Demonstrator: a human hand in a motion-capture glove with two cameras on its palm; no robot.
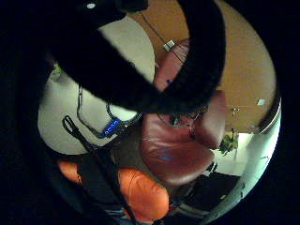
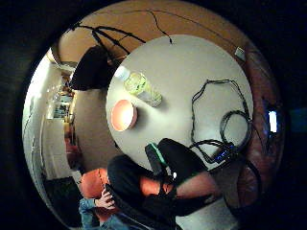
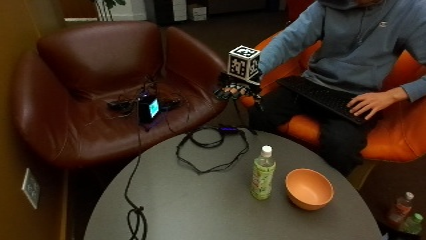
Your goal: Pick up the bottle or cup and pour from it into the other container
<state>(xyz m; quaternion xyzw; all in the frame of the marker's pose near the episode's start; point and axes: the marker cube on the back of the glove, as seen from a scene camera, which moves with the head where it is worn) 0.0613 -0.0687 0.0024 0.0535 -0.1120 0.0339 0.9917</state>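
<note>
Fingers (image 3: pixel 229 91) of the gloved right hand (image 3: pixel 236 89) hanging loosely curled, tips pointing down, nothing between them, nothing touched. Held up in the air past the far rim of the round table (image 3: pixel 200 205), in front of the brown leather armchair (image 3: pixel 100 85) and beside the knee of the seated person in a blue-grey hoodie (image 3: pixel 359 45). Seen from the thumb-side palm camera, looking down on the whole tabletop (image 2: pixel 192 81) from above.

Well apart from those fingers, nearer the table's front right: a clear plastic bottle (image 3: pixel 263 173) with a white cap and a green label, standing upright in the outside view. In the thumb-side palm view, the same bottle (image 2: pixel 139 86) on the pale tabletop with the cap toward the table's rim. Just beside it, not touching, an orange bowl (image 3: pixel 309 188), mouth up; again next to the bottle in the thumb-side palm view (image 2: pixel 123 115). Contents of either not discernible.

Between the hand and the bottle, a black cable (image 3: pixel 213 150) looped on the table, another length trailing off the table's left edge. On the armchair seat, a small device with a lit screen (image 3: pixel 148 108) among more wires. Bare left hand (image 3: pixel 369 103) resting on a black keyboard (image 3: pixel 323 95) across the lap, on an orange seat (image 3: pixel 393 125). On the floor at the right edge, two more small bottles (image 3: pixel 406 212).
</note>
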